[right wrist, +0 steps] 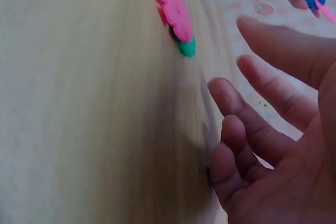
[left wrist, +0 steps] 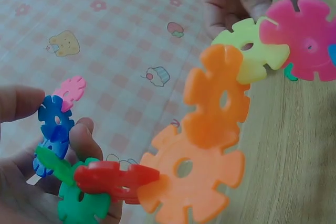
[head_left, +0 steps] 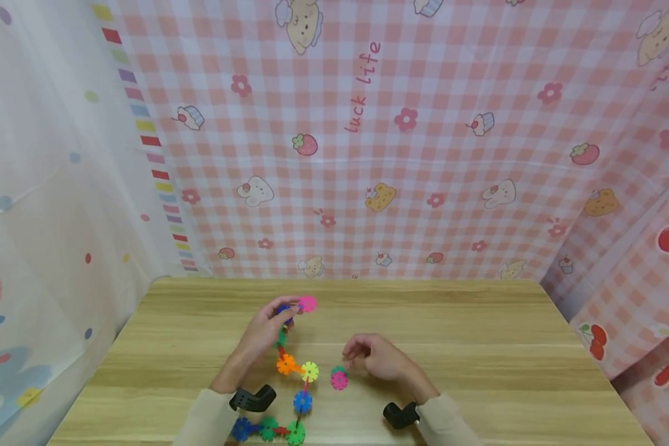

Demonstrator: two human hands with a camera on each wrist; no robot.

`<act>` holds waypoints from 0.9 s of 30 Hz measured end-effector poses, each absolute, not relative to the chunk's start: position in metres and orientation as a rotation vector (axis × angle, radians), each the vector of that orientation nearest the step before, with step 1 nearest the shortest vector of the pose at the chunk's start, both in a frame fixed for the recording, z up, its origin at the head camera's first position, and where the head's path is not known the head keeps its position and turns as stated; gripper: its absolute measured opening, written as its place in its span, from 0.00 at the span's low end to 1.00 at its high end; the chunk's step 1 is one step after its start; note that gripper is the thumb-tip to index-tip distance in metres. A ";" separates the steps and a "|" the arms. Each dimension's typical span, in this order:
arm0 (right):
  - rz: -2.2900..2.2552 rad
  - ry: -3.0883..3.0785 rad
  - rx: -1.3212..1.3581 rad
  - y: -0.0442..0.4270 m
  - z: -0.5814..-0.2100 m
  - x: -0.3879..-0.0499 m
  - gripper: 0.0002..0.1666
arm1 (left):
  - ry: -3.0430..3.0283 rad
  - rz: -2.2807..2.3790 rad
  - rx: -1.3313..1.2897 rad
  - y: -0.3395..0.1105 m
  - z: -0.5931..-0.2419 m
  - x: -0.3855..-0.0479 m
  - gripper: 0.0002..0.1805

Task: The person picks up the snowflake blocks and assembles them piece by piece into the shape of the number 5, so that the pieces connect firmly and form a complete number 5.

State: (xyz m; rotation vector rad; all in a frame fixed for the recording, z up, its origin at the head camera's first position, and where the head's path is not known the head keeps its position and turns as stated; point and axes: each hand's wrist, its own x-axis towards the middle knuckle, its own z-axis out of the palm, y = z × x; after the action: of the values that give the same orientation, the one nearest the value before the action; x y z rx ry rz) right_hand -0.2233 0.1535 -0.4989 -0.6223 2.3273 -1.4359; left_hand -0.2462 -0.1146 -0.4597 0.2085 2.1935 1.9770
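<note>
My left hand [head_left: 263, 329] holds one end of a chain of interlocking plastic snowflake discs, its fingers around the blue discs [left wrist: 55, 121]. A pink disc [head_left: 308, 303] sticks out past the fingertips at that end. From the hand the chain runs through green [left wrist: 84, 203], red [left wrist: 113, 178], orange [head_left: 286, 364] and yellow [head_left: 310, 371] discs. My right hand [head_left: 383, 357] is held above the table with loosely bent fingers and nothing in them. Close by lies a loose pink disc [head_left: 339, 380], partly covering a green disc [head_left: 337, 370].
The chain goes on toward the near table edge through a blue disc [head_left: 303, 402] and a green disc [head_left: 296, 433], then turns left to a dark blue disc [head_left: 241, 428]. A checked curtain [head_left: 401, 235] hangs behind the wooden table [head_left: 479, 384].
</note>
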 end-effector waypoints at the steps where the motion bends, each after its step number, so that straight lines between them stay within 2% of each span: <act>1: -1.428 2.307 -0.633 0.153 -0.500 -0.223 0.11 | 2.195 1.978 0.211 -0.115 -0.460 -0.246 0.18; 17: -1.243 2.427 -0.764 0.145 -0.510 -0.217 0.17 | 2.237 1.985 0.170 -0.117 -0.459 -0.246 0.19; 27: -1.148 2.524 -0.709 0.143 -0.512 -0.215 0.14 | 2.273 1.983 0.131 -0.118 -0.459 -0.247 0.20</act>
State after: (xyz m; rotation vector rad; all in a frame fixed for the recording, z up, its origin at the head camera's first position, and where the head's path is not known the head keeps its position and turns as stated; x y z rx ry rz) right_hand -0.2149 0.1432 -0.5118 -0.7085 2.5242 -1.1476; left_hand -0.2468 -0.1178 -0.4593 0.1313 2.2726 1.9832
